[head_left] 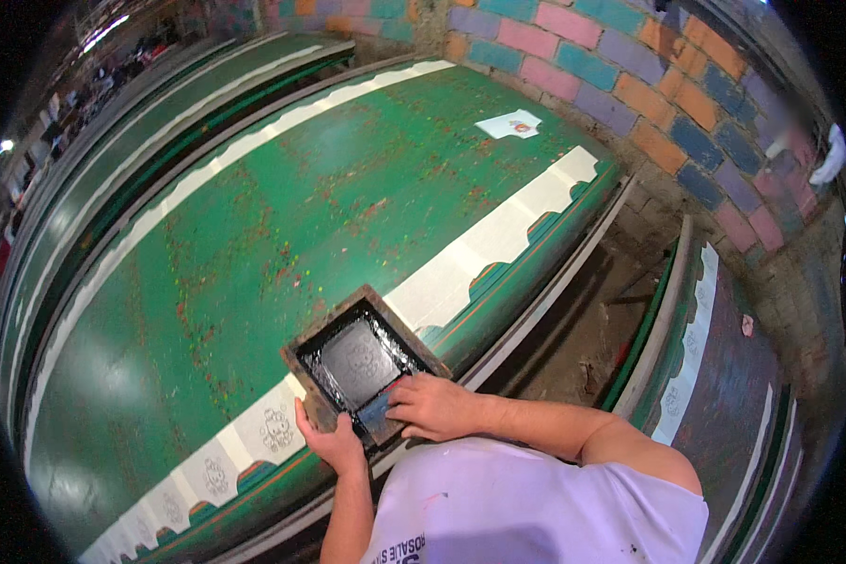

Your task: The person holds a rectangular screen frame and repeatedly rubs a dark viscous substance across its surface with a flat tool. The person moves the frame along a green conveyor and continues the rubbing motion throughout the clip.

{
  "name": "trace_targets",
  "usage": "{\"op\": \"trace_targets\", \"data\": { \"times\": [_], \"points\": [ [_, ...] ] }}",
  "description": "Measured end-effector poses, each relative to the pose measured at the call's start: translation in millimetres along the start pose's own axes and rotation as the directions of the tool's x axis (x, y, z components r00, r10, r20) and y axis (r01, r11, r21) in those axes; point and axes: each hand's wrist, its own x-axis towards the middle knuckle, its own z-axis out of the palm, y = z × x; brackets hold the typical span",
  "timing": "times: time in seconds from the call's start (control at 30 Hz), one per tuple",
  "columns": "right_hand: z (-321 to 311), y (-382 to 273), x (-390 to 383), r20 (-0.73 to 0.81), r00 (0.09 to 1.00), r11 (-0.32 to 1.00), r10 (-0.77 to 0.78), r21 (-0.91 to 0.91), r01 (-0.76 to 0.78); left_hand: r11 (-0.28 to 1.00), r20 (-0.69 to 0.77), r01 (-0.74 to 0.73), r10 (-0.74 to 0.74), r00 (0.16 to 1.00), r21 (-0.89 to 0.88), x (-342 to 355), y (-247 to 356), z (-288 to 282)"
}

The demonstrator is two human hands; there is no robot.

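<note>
A wooden screen printing frame (408, 329) lies tilted across the near edge of a long green table (282, 226), over a row of white cloth pieces. Black ink shines around the border of its grey mesh (352, 362), and a faint drawing shows in the middle. My left hand (336, 444) grips the frame's near left corner, fingers outside and thumb over the rim. With fingers curled, my right hand (434, 406) holds a blue squeegee (377, 412) against the near end of the mesh; its lower part is hidden.
White pieces with black line drawings (276, 429) run left along the near edge; blank white pieces (489, 230) continue right. A white shirt-shaped piece (509, 124) lies at the far end. Other long tables (183, 99) stand left and right (738, 376). A painted brick wall (620, 70) closes the far side.
</note>
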Motion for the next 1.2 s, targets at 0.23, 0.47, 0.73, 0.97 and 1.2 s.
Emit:
{"op": "trace_targets", "data": {
  "times": [0.23,0.47,0.73,0.97,1.2],
  "points": [
    [-11.2,13.3,-33.6,-0.364,0.887,0.958,0.285,0.085,-0.273,0.999,-0.021,-0.006,0.005,1.000,-0.050,-0.8,3.1,3.3],
    [-22.3,55.9,-70.4,-0.354,0.816,0.880,0.457,0.313,-0.357,0.986,-0.028,-0.168,0.168,0.985,0.008,-17.8,13.1,45.6],
    [-79.5,139.6,-128.8,-0.416,0.798,0.894,0.436,0.300,-0.332,0.992,-0.015,-0.126,0.126,0.992,0.005,-41.9,8.4,164.9],
    [-117.0,175.4,-150.2,-0.440,0.839,0.947,0.320,0.187,-0.263,0.996,-0.033,-0.086,0.085,0.996,-0.035,-58.7,7.9,226.1],
    [-134.0,170.8,-126.9,-0.165,0.986,0.991,-0.018,0.130,0.040,0.997,-0.037,-0.080,0.080,0.996,0.013,-59.4,7.8,230.7]
  ]
}}
